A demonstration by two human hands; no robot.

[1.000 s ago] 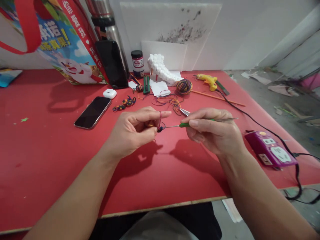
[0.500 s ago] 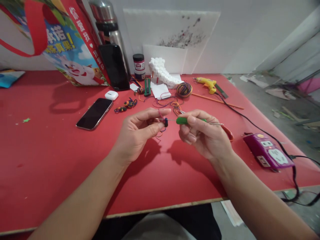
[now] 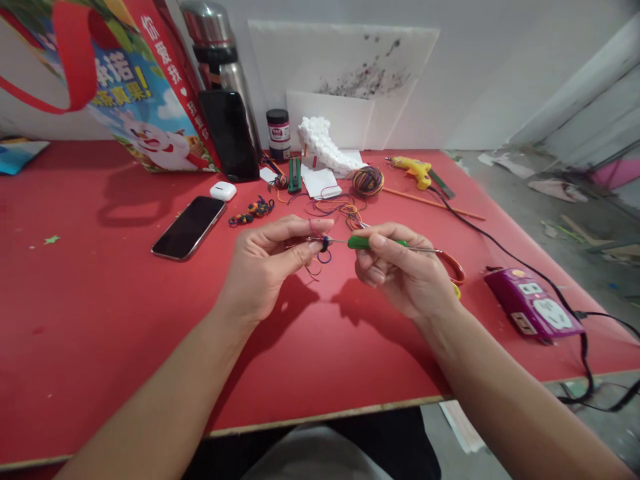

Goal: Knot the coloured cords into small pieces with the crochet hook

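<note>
Between thumb and fingers, my left hand [image 3: 265, 267] pinches a small dark crochet piece [image 3: 325, 244], with a strand of yarn running over the raised index finger. A purple-blue loop of yarn hangs just under the piece. My right hand [image 3: 400, 267] is closed round the green handle of a crochet hook [image 3: 359, 242]. The hook's thin metal shaft points left and reaches into the piece. Loose orange and purple yarn [image 3: 345, 208] lies on the table behind my hands, leading toward a multicoloured yarn ball [image 3: 368, 181]. Orange-handled scissors [image 3: 453, 267] lie partly hidden behind my right hand.
On the red table [image 3: 125, 347] lie a phone [image 3: 190, 227], a white earbud case [image 3: 223, 191] and a finished-looking crochet strip [image 3: 253, 211]. A yellow glue gun [image 3: 413, 170], its black cable and a purple power socket [image 3: 534, 305] are at right. A flask [image 3: 240, 87] and gift bag [image 3: 155, 100] stand behind.
Both hands have shifted slightly left together, still holding the piece and the hook. The purple-blue loop now shows more clearly below the piece.
</note>
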